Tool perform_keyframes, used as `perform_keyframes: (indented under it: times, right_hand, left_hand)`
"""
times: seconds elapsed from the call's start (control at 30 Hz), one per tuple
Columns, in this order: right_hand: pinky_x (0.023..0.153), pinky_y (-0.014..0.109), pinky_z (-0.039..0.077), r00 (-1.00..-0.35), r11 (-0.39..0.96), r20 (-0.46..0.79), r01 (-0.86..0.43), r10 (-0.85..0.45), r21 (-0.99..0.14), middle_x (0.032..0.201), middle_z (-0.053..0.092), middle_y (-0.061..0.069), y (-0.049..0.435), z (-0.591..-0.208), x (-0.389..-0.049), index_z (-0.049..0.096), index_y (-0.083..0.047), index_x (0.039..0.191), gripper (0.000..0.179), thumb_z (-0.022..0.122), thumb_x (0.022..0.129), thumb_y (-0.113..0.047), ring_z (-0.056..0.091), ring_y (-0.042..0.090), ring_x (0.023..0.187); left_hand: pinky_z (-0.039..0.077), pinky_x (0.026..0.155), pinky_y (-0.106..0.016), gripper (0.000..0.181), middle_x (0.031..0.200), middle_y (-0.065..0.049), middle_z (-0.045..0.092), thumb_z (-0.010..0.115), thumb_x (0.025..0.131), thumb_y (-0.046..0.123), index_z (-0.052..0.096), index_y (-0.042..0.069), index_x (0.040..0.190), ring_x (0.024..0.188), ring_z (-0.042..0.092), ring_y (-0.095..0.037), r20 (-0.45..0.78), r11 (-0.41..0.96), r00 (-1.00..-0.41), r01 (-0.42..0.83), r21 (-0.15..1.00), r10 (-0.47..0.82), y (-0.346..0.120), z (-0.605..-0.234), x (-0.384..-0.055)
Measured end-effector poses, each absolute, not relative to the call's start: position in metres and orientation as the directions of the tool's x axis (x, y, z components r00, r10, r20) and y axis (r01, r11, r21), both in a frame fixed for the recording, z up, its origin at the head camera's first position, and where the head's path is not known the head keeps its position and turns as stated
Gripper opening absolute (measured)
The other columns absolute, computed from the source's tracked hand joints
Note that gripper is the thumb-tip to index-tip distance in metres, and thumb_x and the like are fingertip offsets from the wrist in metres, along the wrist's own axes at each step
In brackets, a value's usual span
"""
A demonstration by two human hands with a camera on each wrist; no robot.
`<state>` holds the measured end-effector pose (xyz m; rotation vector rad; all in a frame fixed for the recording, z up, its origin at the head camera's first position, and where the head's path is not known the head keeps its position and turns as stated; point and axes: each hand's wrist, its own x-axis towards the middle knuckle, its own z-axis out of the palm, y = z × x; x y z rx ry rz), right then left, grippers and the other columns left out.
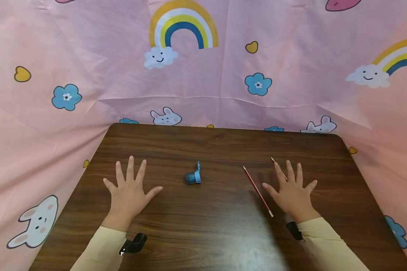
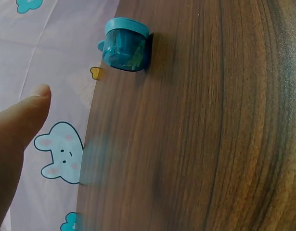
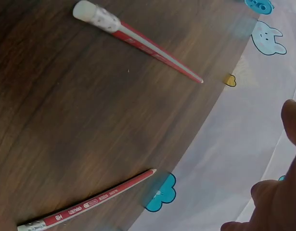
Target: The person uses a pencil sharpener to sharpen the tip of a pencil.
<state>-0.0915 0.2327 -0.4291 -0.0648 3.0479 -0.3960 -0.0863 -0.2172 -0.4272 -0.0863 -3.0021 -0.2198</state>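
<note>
My left hand (image 1: 127, 195) is spread flat at the left of the table, fingers straight and holding nothing. To its right lies a small blue pencil sharpener (image 1: 192, 177) with a see-through container and its lid flipped up; the left wrist view shows the sharpener (image 2: 127, 45) beyond my thumb (image 2: 30, 110). My right hand (image 1: 293, 194) is likewise spread, with nothing gripped. Just left of it lies a red and white pencil (image 1: 257, 191) with a white eraser end. A second red pencil (image 3: 92, 202) is partly hidden under my right fingers in the head view.
The dark wooden table (image 1: 203, 226) has rounded far corners. A pink cloth (image 1: 203, 75) printed with rainbows, rabbits and flowers hangs behind and at both sides. Each wrist wears a black band, the left one (image 1: 133, 244) and the right one (image 1: 294, 230).
</note>
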Motion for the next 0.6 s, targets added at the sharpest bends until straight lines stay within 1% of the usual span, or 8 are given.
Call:
perform_keyframes:
  times: [0.07, 0.2, 0.33, 0.43, 0.6]
  right_hand:
    - [0.092, 0.084, -0.011, -0.997, 0.966, -0.062, -0.034, -0.051, -0.256, 0.158, 0.005, 0.026, 0.232, -0.43, -0.091, 0.013, -0.019, 0.157, 0.085, 0.039, 0.093, -0.068, -0.009, 0.05, 0.142]
    - [0.095, 0.084, -0.002, -0.996, 0.967, -0.075, -0.033, -0.054, -0.254, 0.157, 0.007, 0.026, 0.232, -0.435, -0.089, 0.013, -0.017, 0.156, 0.085, 0.04, 0.093, -0.067, -0.004, 0.051, 0.142]
    - [0.097, 0.083, 0.006, -0.994, 0.965, -0.096, -0.032, -0.059, -0.259, 0.157, 0.008, 0.026, 0.232, -0.44, -0.087, 0.014, -0.014, 0.156, 0.086, 0.042, 0.093, -0.065, -0.001, 0.051, 0.142]
    - [0.098, 0.082, 0.009, -0.992, 0.964, -0.107, -0.031, -0.061, -0.264, 0.157, 0.008, 0.026, 0.232, -0.442, -0.086, 0.015, -0.013, 0.156, 0.086, 0.043, 0.093, -0.065, 0.0, 0.051, 0.142]
    - [0.099, 0.081, 0.011, -0.992, 0.961, -0.106, -0.039, -0.07, -0.275, 0.157, 0.01, 0.025, 0.229, -0.448, -0.085, 0.016, -0.014, 0.156, 0.084, 0.046, 0.093, -0.062, 0.003, 0.05, 0.142]
  left_hand:
    - [0.004, 0.093, -0.086, 0.098, 0.158, -0.024, 0.008, 0.059, 0.083, 0.068, 0.021, 0.014, 0.155, 0.142, -0.005, -0.053, 0.134, 0.987, -0.99, 0.069, 0.146, 0.049, -0.217, -0.427, -0.086]
    - [0.004, 0.093, -0.086, 0.099, 0.158, -0.024, 0.009, 0.06, 0.082, 0.067, 0.02, 0.014, 0.155, 0.141, -0.003, -0.053, 0.131, 0.985, -0.99, 0.074, 0.159, 0.053, -0.217, -0.43, -0.086]
    - [0.004, 0.093, -0.086, 0.101, 0.158, -0.025, 0.011, 0.063, 0.08, 0.067, 0.023, 0.012, 0.154, 0.141, 0.002, -0.054, 0.14, 0.982, -0.988, 0.087, 0.169, 0.064, -0.217, -0.433, -0.088]
    - [0.006, 0.094, -0.086, 0.102, 0.157, -0.025, 0.013, 0.066, 0.078, 0.067, 0.025, 0.011, 0.153, 0.14, 0.006, -0.054, 0.15, 0.981, -0.986, 0.095, 0.169, 0.07, -0.216, -0.435, -0.089]
    - [0.008, 0.095, -0.085, 0.103, 0.157, -0.025, 0.013, 0.066, 0.077, 0.067, 0.024, 0.011, 0.153, 0.141, 0.007, -0.054, 0.126, 0.979, -0.99, 0.093, 0.183, 0.071, -0.214, -0.439, -0.093]
